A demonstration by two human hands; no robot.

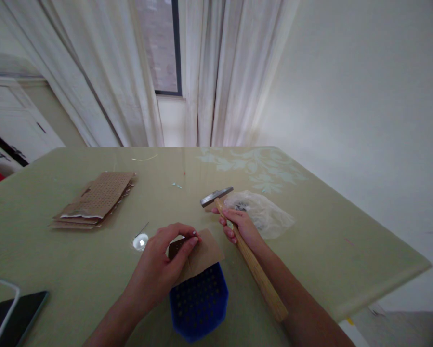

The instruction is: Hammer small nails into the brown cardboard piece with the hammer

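Note:
My right hand is wrapped around the wooden handle of a hammer, close below its metal head. The handle slants back toward me along my forearm. Thumb and forefinger of my left hand pinch together over a piece of brown cardboard. A tiny pale glint shows at those fingertips, too small to name. This cardboard lies across the far part of a blue plastic basket with a holed bottom. Part of the cardboard is hidden under my left hand.
Stacked cardboard pieces with rows of holes lie at the left. A clear plastic bag with dark contents is beyond my right hand. Near my left wrist sits a shiny round disc. A dark device with a white cable occupies the near left corner.

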